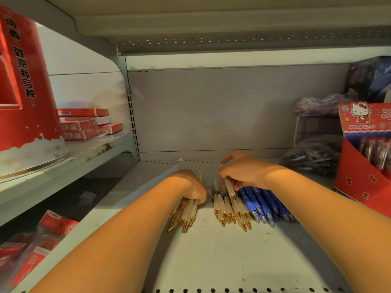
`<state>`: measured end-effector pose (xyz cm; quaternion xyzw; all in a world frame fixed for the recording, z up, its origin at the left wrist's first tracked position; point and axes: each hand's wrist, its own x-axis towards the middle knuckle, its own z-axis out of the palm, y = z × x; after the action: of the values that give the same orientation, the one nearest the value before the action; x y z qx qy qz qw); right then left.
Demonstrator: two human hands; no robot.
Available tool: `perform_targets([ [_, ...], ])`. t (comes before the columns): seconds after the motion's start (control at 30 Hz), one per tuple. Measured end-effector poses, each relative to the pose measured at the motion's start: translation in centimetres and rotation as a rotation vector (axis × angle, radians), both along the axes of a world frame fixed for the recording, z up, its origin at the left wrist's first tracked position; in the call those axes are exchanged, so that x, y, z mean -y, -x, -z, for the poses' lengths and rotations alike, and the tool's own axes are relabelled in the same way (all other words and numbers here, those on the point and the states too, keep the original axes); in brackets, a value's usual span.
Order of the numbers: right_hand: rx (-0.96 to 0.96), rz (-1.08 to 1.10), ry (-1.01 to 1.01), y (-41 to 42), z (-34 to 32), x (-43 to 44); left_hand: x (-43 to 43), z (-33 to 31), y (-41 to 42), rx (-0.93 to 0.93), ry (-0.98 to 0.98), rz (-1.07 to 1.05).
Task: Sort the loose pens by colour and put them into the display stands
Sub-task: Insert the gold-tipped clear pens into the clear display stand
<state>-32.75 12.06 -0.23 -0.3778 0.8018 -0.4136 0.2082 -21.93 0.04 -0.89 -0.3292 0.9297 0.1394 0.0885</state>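
My left hand (193, 188) grips a bundle of several white pens with gold tips (186, 212), their tips pointing toward me over the shelf. My right hand (243, 171) pinches one white gold-tipped pen (230, 190) just above a loose row of the same white pens (228, 210) lying on the shelf. To the right of that row lie several blue pens (265, 205), partly under my right wrist. A red Hello Kitty display stand (364, 157) holding pens stands at the far right.
The grey shelf board (211, 254) stretches toward me. Bags of pens (311, 159) lie at the back right, purple packets (319, 105) above them. On the left shelf stand a tall red display box (23, 81) and stacked red boxes (84, 123). Red packets (38, 242) lie lower left.
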Motion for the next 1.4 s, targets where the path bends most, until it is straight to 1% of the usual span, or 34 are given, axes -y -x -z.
perform_targets([
  [0.1, 0.048, -0.006, 0.054, 0.0, -0.3, -0.2, 0.6, 0.2, -0.1, -0.072, -0.019, -0.026],
  [0.2, 0.058, 0.022, 0.1, 0.1, -0.5, -0.3, 1.3, 0.1, -0.5, -0.206, -0.105, -0.088],
  [0.3, 0.072, 0.053, 0.147, 0.0, -0.8, -0.5, 1.8, -0.4, -1.0, -0.336, -0.224, -0.085],
  [0.37, 0.087, 0.088, 0.215, -0.5, -1.1, -0.8, 1.5, -0.8, -1.4, -0.424, -0.326, -0.039],
  [0.43, 0.091, 0.129, 0.304, -1.3, -1.8, -1.2, 1.2, -1.4, -1.6, -0.532, -0.38, 0.029],
  [0.53, 0.093, 0.204, 0.453, -2.9, -3.6, -2.4, 0.2, -2.6, -1.8, -0.72, -0.448, 0.116],
  [0.6, 0.11, 0.212, 0.56, -4.2, -4.5, -3.9, -0.7, -3.5, -1.9, -0.862, -0.513, 0.167],
  [0.73, 0.159, 0.159, 0.799, -6.9, -5.5, -8.8, -4.4, -5.4, -3.2, -1.089, -0.794, 0.27],
  [0.8, 0.135, 0.159, 0.876, -7.8, -5.6, -11.4, -7.0, -6.0, -3.9, -1.127, -0.945, 0.369],
  [0.87, 0.075, 0.177, 0.892, -8.9, -5.4, -14.1, -9.9, -6.2, -4.3, -1.13, -1.072, 0.475],
  [0.97, 0.038, 0.205, 0.934, -10.6, -4.7, -18.3, -14.2, -5.9, -4.7, -1.115, -1.18, 0.673],
  [1.07, 0.022, 0.237, 0.973, -12.1, -4.1, -22.7, -18.5, -5.2, -4.5, -1.114, -1.253, 0.789],
  [1.13, 0.018, 0.251, 0.993, -13.0, -3.8, -25.9, -21.4, -4.9, -4.3, -1.114, -1.292, 0.819],
  [1.23, 0.008, 0.266, 1.023, -13.7, -3.6, -31.3, -26.1, -4.7, -3.7, -1.128, -1.346, 0.808],
  [1.4, -0.026, 0.327, 1.021, -12.9, -3.1, -41.0, -34.6, -4.2, -2.1, -1.141, -1.368, 0.797],
])
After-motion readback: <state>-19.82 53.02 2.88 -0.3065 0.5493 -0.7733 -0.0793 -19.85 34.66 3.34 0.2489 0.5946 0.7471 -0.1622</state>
